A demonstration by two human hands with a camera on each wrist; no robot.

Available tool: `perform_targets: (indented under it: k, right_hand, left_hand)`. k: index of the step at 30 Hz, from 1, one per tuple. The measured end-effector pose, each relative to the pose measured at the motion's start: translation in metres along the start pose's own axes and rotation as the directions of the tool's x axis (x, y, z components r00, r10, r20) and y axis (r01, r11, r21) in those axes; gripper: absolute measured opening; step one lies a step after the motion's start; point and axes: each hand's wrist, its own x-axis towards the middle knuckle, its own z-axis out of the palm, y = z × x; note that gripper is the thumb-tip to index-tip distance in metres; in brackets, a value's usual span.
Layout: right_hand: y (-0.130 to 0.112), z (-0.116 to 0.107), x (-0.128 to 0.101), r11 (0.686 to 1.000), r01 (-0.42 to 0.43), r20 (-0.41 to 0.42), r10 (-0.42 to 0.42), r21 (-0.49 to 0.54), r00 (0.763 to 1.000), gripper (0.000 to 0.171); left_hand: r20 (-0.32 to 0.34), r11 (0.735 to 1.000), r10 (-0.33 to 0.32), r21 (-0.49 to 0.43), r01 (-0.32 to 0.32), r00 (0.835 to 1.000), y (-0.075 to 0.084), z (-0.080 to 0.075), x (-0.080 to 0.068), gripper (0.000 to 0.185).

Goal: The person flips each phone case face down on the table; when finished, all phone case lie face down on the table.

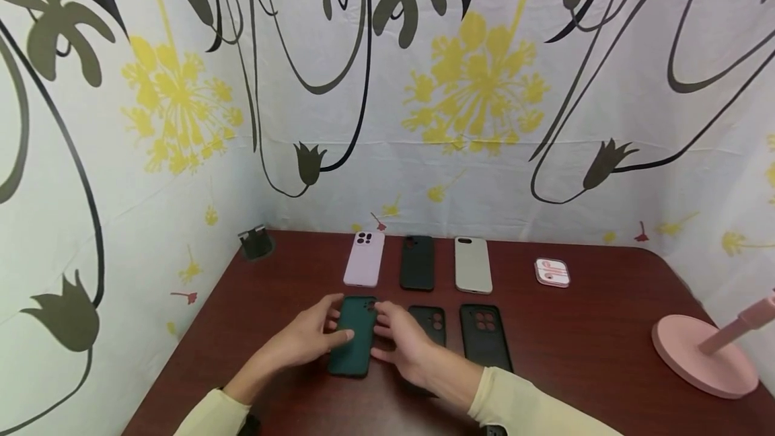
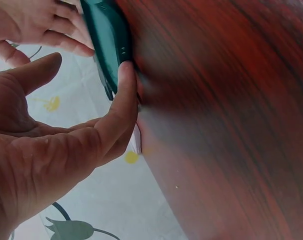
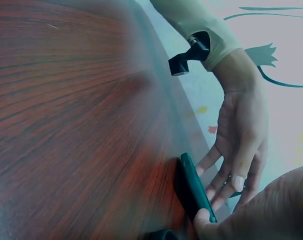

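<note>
Reddish tabletop (image 1: 581, 335), green case (image 1: 357, 350) between loosely spread left grip (image 1: 307, 336) and right grip (image 1: 408, 345), merely touched.

Pale yellow sleeves (image 1: 535, 402) are running long and plain down both arms (image 1: 451, 374), and there, a black, angular device (image 3: 191, 55) is jutting out by the left cuff (image 3: 224, 54)!

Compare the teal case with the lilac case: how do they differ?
Colour: the teal case is dark, the lilac case pale.
Place: the left hand and right hand flank the teal case; the lilac case lies farther back, touched by neither.
Camera area: far right on the teal case, far left on the lilac case.
Both have rounded corners.
</note>
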Motion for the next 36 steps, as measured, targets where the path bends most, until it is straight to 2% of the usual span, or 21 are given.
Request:
perform_targets:
  k: [8,19,28,36]
  right_hand:
    - [-0.006,0.0,-0.002,1.0,-0.001,0.004,0.001,0.011,1.0,0.067]
    - [-0.006,0.002,-0.003,1.0,0.015,0.047,-0.016,0.016,0.999,0.068]
    - [0.002,0.009,0.003,0.997,0.079,0.059,-0.08,0.02,0.995,0.054]
    - [0.011,0.015,0.012,0.996,0.087,0.079,-0.088,0.013,0.993,0.05]
  left_hand:
    - [-0.031,0.997,-0.007,0.077,0.01,0.999,0.003,0.005,0.006,0.079]
    - [-0.056,0.993,0.009,0.114,-0.002,0.998,0.006,0.01,0.007,0.092]
    - [-0.023,0.997,0.006,0.073,-0.004,1.0,0.011,0.004,0.003,0.089]
    - [0.094,0.998,0.04,-0.049,-0.035,0.995,0.01,-0.007,-0.003,0.063]
